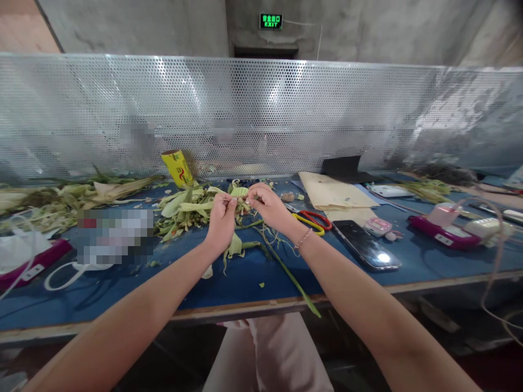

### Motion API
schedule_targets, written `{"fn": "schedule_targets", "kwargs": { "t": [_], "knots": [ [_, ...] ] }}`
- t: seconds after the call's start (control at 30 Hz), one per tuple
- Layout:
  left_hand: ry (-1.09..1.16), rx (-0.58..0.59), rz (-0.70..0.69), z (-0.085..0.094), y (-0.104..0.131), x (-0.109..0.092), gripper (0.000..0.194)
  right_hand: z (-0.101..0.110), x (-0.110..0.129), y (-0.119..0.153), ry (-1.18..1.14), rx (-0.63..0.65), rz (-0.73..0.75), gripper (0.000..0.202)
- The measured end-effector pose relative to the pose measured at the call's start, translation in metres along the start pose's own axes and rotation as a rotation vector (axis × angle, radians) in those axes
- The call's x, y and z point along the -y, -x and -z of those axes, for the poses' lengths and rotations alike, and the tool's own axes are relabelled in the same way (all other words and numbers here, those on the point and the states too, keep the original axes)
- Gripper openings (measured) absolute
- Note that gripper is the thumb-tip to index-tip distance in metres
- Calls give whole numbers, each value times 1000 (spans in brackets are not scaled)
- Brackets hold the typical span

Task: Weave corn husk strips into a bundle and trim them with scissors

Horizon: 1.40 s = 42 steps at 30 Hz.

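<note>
My left hand [223,219] and my right hand [268,206] meet above the blue table, fingertips pinched close together. Between them runs a thin pale strip [241,198] that looks like corn husk; its ends are hidden by my fingers. Right behind and to the left lies a heap of green and yellowish husk pieces [180,212]. Below my hands a torn husk leaf [234,247] rests on the table, and a long green stalk [292,275] reaches over the front edge. Scissors [314,222] with red and yellow handles lie just beyond my right wrist.
A phone [365,245], a small pink case [378,226] and brown paper [335,190] are on the right. Purple power strips [443,233] with cables lie at both sides. A yellow tube [177,167] leans near the perforated metal screen [261,114]. More husks [81,198] cover the left.
</note>
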<state>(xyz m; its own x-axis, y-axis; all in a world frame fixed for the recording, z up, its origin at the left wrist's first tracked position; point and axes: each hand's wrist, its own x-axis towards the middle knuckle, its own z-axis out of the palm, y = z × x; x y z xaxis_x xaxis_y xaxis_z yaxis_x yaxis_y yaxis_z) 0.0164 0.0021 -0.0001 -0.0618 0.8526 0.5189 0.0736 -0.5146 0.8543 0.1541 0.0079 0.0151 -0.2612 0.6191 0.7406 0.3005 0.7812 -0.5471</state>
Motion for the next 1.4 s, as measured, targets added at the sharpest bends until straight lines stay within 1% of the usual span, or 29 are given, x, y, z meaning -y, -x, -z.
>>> {"fn": "schedule_targets", "kwargs": {
  "t": [0.1,0.2,0.27,0.37,0.43,0.53,0.67,0.73,0.87,0.97,1.07,1.27,1.4],
  "knots": [
    [67,35,-9,-1,1,-2,12,0,1,0,2,2,14,11],
    [97,44,-17,-1,3,-4,13,0,0,1,11,-3,25,11],
    [118,71,-22,-1,4,-4,14,0,-2,1,11,-5,26,11],
    [145,110,-31,-1,5,-5,18,-1,-3,0,23,-20,-11,9],
    [117,99,-57,-2,6,-6,19,-2,-3,0,39,-22,-51,7],
    [30,49,-115,-3,7,-6,21,-5,-1,1,42,-9,-91,6],
    [-42,-2,-205,-3,6,-5,23,-6,2,2,38,-24,-80,8],
    [-58,10,-264,-2,6,-3,22,-6,4,2,48,-12,-82,9],
    [-143,58,-389,4,4,-1,19,-3,9,4,-19,87,-117,11],
    [-192,80,-446,8,3,1,18,-1,15,3,-59,116,-139,12],
    [-160,94,-437,8,3,2,18,-1,19,3,-98,105,-182,12],
    [-86,43,-330,3,5,-3,18,-4,16,2,-404,106,-243,16],
    [-55,24,-307,2,6,-7,20,-6,15,2,-486,77,-271,21]
  ]
}}
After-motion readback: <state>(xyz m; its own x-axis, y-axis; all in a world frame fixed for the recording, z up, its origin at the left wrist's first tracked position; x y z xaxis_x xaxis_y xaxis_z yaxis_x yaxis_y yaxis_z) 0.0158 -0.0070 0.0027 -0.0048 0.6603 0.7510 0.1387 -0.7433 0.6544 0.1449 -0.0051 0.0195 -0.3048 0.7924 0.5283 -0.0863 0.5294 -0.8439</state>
